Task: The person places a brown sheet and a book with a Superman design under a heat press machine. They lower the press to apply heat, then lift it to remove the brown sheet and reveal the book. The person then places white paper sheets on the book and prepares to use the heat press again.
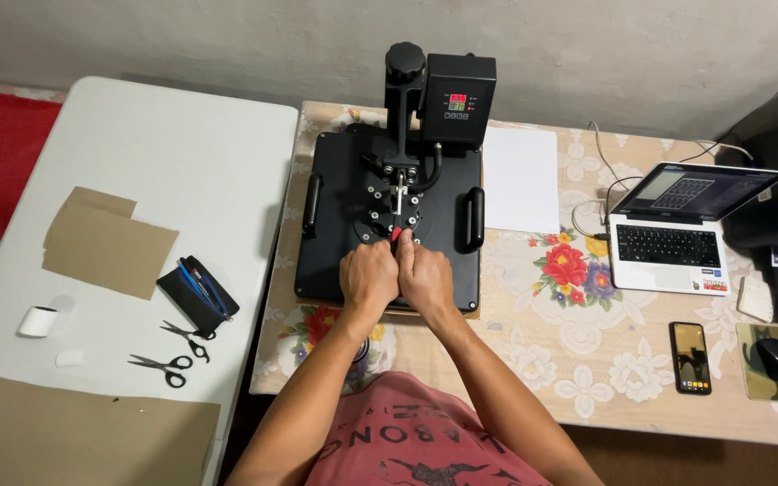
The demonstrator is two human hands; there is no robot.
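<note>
Both hands (397,274) clasped — press handle (396,235) inside

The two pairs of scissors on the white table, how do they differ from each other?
The upper scissors lie closer to the black pencil pouch, while the lower scissors lie nearer the big cardboard sheet. The upper scissors point up and left; the lower scissors point left, almost level. The upper scissors look slightly smaller than the lower scissors. Both have black handles, slightly parted blades, and lie flat, far from both hands.
</note>
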